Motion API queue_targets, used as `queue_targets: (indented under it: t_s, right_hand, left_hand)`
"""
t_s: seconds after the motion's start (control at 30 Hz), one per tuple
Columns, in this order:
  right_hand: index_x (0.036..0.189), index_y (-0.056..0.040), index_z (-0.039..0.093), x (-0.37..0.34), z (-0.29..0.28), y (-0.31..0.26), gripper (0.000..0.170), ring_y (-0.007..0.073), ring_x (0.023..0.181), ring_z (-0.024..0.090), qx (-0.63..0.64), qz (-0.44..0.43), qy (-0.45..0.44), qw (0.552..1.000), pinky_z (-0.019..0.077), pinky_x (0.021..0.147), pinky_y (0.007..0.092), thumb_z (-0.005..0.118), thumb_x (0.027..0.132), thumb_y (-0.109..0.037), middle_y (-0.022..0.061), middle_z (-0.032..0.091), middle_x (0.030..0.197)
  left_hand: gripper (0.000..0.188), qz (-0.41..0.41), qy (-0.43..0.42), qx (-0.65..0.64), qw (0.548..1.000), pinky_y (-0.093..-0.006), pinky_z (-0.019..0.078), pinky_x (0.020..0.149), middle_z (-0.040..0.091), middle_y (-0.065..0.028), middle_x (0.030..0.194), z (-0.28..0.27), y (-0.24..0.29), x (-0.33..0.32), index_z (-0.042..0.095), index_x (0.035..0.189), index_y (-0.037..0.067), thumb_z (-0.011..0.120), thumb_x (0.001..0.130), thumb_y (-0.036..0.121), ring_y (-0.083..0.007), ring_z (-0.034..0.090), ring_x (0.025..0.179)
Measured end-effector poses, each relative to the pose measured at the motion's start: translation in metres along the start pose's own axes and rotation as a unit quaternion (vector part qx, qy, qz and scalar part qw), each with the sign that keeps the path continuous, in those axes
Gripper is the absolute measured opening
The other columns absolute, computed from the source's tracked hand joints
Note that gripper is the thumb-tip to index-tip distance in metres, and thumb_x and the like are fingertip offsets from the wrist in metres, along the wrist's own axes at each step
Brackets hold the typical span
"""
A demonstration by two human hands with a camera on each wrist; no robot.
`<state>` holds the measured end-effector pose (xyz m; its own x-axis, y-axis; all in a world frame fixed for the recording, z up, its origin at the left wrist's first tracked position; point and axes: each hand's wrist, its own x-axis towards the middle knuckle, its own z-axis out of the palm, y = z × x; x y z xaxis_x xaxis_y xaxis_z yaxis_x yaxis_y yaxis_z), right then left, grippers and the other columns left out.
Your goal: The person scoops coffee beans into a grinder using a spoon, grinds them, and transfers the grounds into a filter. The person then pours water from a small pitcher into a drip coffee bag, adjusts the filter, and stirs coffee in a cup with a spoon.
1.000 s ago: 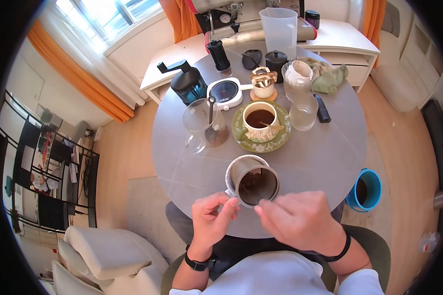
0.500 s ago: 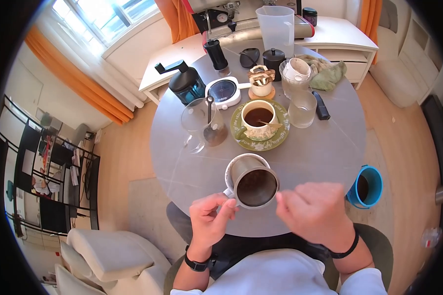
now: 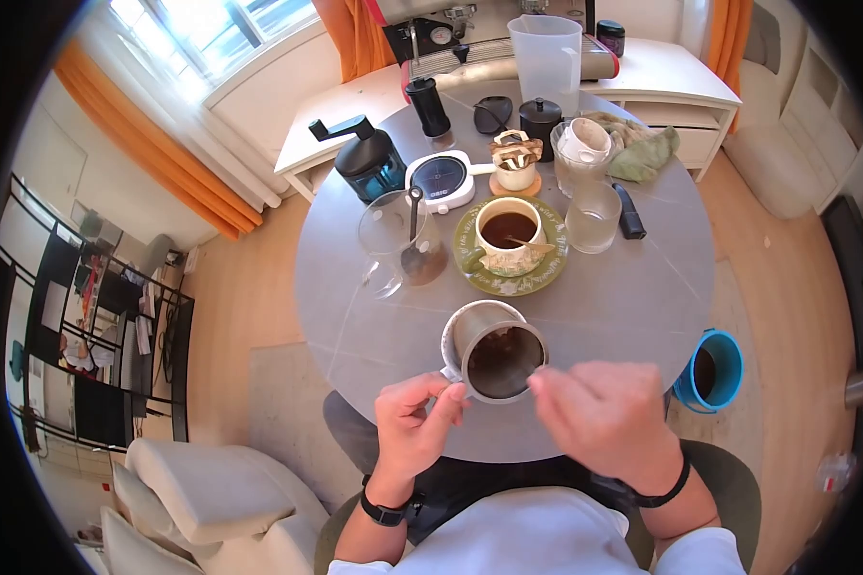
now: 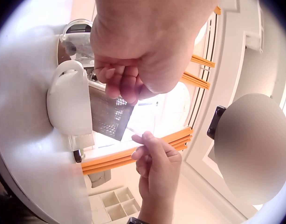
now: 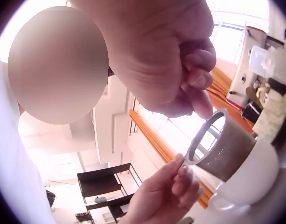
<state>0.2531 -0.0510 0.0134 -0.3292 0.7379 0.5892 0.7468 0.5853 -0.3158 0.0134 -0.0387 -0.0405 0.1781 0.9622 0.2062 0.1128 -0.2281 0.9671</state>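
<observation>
A grey metal mesh filter (image 3: 478, 326) leans at a tilt in the mouth of a white mug (image 4: 70, 105), its open end facing the person. Brown coffee grounds cling inside it. My left hand (image 3: 414, 422) pinches the small side tab at the filter's rim, thumb against curled fingers. At the rim's other side, my right hand (image 3: 609, 412) has its fingers curled and fingertips right at the edge. In the left wrist view a thin pale strip (image 4: 131, 129) shows between the right fingertips and the filter (image 4: 108, 109); its kind is unclear.
Beyond the mug, a cup of dark coffee (image 3: 513, 259) with a spoon stands on a green saucer (image 3: 479, 278). Left of it are a glass pitcher (image 3: 374, 230), a hand grinder (image 3: 369, 168) and a scale (image 3: 441, 182). A glass (image 3: 593, 218) stands right; a blue bucket (image 3: 735, 369) is on the floor.
My right hand has moved from the rim's near edge out to its right side, then slightly back inward. The left hand, filter and mug stay nearly in place.
</observation>
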Motion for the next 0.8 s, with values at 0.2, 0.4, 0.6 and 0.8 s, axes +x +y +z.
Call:
queue_targets:
  t_s: [0.2,0.4,0.6,0.8]
  right_hand:
    - [0.075,-0.0073,0.07,0.007,-0.02,0.003,0.012,0.0206,0.045,0.054,0.067,0.048,0.046,0.996,0.0384,0.043,0.0346,0.08,0.082,-0.007,0.0031,0.053,0.056]
    - [0.077,-0.0049,0.073,0.025,-0.018,0.017,0.008,0.0187,0.044,0.053,0.134,0.073,0.097,0.984,0.038,0.044,0.0305,0.08,0.082,-0.003,0.0049,0.059,0.057]
    - [0.077,-0.0021,0.074,0.023,-0.016,0.017,0.007,0.0143,0.043,0.048,0.165,0.113,0.123,0.972,0.0349,0.044,0.0288,0.079,0.083,-0.001,0.0054,0.058,0.056]
    - [0.077,-0.0013,0.074,0.018,-0.016,0.018,0.009,0.0134,0.043,0.047,0.171,0.127,0.12,0.97,0.034,0.044,0.0287,0.079,0.084,-0.001,0.0053,0.056,0.056]
  left_hand:
    - [0.023,-0.069,0.044,-0.074,0.994,-0.0261,0.0472,0.055,0.067,-0.0079,0.071,-0.002,0.002,0.0,0.071,0.085,-0.003,0.066,0.104,0.008,-0.0126,0.061,0.058]
    - [0.032,-0.149,0.076,-0.217,0.962,-0.0287,0.0432,0.05,0.059,-0.006,0.059,-0.012,0.007,0.022,0.067,0.078,0.001,0.063,0.106,0.017,-0.0148,0.054,0.05]
    - [0.033,-0.155,0.056,-0.238,0.957,-0.0288,0.0413,0.049,0.057,-0.0054,0.057,-0.011,0.012,0.026,0.067,0.078,0.002,0.063,0.106,0.019,-0.0157,0.052,0.049]
    - [0.032,-0.171,0.07,-0.218,0.958,-0.0287,0.0434,0.051,0.059,-0.006,0.058,-0.013,0.006,0.025,0.067,0.078,0.002,0.064,0.106,0.019,-0.0156,0.054,0.05]
